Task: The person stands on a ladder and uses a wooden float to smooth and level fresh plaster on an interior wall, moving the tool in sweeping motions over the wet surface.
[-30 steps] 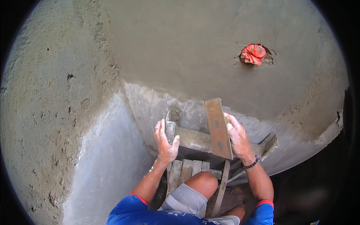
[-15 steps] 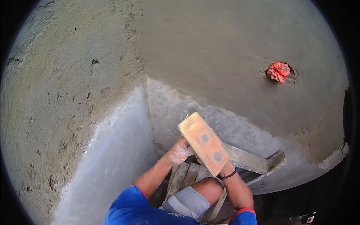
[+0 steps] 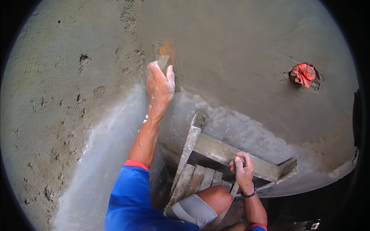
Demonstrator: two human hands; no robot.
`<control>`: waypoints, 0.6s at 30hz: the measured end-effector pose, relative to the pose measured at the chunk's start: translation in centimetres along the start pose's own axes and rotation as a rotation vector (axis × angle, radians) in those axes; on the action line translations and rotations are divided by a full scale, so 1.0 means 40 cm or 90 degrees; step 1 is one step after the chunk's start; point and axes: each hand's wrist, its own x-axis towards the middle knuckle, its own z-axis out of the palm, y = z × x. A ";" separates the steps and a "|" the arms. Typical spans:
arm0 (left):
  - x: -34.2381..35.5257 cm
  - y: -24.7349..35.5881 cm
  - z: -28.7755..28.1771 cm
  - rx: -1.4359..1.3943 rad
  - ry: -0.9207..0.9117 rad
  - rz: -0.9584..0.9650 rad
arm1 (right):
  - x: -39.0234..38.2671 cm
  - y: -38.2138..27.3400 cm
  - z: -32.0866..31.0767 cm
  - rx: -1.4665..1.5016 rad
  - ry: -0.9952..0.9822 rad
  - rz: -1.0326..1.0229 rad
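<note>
My left hand, dusted with pale cement, is closed round the handle of a rectangular plastering float. The float's back is grey with an orange-brown patch, and it stands nearly upright against the wet grey plaster, just right of the inner corner. Its working face is turned to the wall and hidden. Lower right, my right hand is curled, thumb against the fingers, above a wooden frame. Nothing shows in its fingers. A dark beaded bracelet circles that wrist.
A crumpled red plastic plug fills a hole in the right wall. Rough, pitted plaster covers the left wall, with a smooth pale area below. Wooden slats lie beside my bent knee.
The float has gone from between both hands, face towards me, up to the wall in my left hand. My right hand has let go and moved slightly right.
</note>
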 end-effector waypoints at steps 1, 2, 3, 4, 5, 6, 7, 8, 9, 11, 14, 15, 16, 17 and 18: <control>-0.046 -0.014 0.013 0.001 -0.002 -0.005 | 0.000 0.013 -0.008 -0.010 0.026 0.007; -0.100 -0.033 0.030 0.028 -0.060 -0.046 | 0.001 0.026 -0.017 -0.022 0.039 0.004; -0.157 -0.057 0.039 0.057 -0.117 -0.085 | 0.004 0.033 -0.022 -0.020 0.038 0.004; -0.229 -0.101 0.048 0.064 -0.146 -0.092 | 0.008 0.040 -0.023 -0.046 0.039 -0.020; -0.299 -0.157 0.048 0.076 -0.167 -0.098 | 0.018 0.044 -0.017 -0.068 0.034 -0.049; -0.370 -0.222 0.040 0.086 -0.208 -0.119 | 0.027 0.049 -0.008 -0.058 0.024 -0.057; -0.423 -0.262 0.027 0.089 -0.255 -0.140 | 0.031 0.057 -0.007 -0.058 0.032 -0.072; -0.448 -0.264 0.010 0.086 -0.255 -0.133 | 0.034 0.070 -0.016 -0.062 0.050 -0.084; -0.455 -0.268 -0.009 0.063 -0.255 -0.148 | 0.037 0.083 -0.022 -0.059 0.053 -0.094; -0.393 -0.222 -0.020 -0.016 -0.178 -0.107 | 0.031 0.112 -0.044 0.005 0.087 -0.077; -0.145 -0.060 -0.074 -0.044 -0.010 0.064 | 0.028 0.124 -0.049 -0.036 0.086 -0.085; -0.074 -0.020 -0.085 -0.011 -0.036 0.062 | 0.025 0.132 -0.046 -0.069 0.079 -0.102; -0.031 0.004 -0.088 0.025 -0.059 0.063 | 0.021 0.140 -0.041 -0.065 0.072 -0.095; -0.029 0.005 -0.074 0.035 -0.059 0.063 | 0.024 0.146 -0.036 -0.054 0.085 -0.103; -0.039 0.005 -0.040 0.049 -0.050 0.096 | 0.027 0.151 -0.038 -0.048 0.103 -0.112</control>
